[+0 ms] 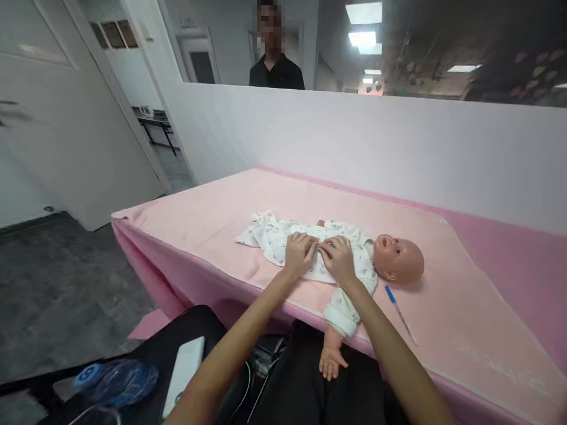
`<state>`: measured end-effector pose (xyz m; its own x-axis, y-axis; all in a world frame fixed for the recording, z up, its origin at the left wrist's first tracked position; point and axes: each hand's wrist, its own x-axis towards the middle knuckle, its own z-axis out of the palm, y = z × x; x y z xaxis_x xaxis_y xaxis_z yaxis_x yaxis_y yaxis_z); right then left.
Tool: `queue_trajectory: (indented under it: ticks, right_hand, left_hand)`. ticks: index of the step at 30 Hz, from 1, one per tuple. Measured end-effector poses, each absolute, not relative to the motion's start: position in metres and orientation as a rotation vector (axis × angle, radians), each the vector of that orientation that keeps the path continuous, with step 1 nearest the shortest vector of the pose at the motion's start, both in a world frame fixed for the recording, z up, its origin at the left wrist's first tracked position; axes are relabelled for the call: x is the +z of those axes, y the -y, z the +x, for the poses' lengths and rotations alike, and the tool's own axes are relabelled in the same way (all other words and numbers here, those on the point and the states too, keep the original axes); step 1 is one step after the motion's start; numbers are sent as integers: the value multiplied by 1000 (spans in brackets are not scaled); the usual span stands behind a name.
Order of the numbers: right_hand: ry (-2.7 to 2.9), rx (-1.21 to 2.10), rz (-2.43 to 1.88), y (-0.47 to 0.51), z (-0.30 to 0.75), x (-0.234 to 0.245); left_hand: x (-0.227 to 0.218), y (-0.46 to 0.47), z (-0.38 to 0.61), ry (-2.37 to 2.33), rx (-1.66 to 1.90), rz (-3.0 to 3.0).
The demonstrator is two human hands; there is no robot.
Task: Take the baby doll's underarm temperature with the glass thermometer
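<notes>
A baby doll (pixel 398 260) lies on its back with its head to the right. It wears a white printed baby outfit (pixel 274 239) with long sleeves; the legs are covered by the cloth. My left hand (pixel 301 254) rests over the doll's belly, its fingertips pinched on the outfit's front. Close beside it, my right hand (pixel 339 258) pinches the same part of the cloth, the two sets of fingertips almost meeting. What exactly lies between the fingers is hidden. The doll's near arm (pixel 332 354) hangs over the table's front edge, below my right wrist.
A pink padded cloth (pixel 199 218) covers the table. Near the doll's head lies a slim stick with a blue end (pixel 401 314). At lower left are a white phone-like device (pixel 183 372) and a blue plastic bottle (pixel 117 382). Behind a window, a person (pixel 275 68) in black is visible.
</notes>
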<state>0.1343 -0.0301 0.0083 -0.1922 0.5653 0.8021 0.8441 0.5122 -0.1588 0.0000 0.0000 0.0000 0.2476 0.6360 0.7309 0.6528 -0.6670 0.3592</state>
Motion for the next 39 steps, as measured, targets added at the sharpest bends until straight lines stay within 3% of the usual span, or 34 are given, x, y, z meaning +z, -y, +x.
queue_trajectory:
  ticks: [18,29,34,39]
  right_hand:
    - [1873,-377,-1316,32,133,7]
    - [1801,-632,-1264,46,142,8]
    - [1855,-653,-1281,91,164,5]
    - [1708,-675,-1463,143,203,-13]
  left_hand:
    - [4,7,2,1294,-1534,-2505]
    - [9,-2,0,1728,-1424,-2156]
    - [29,-19,4,1401,-1318,-2363]
    - [44,-37,30,1067,-1296,-3027]
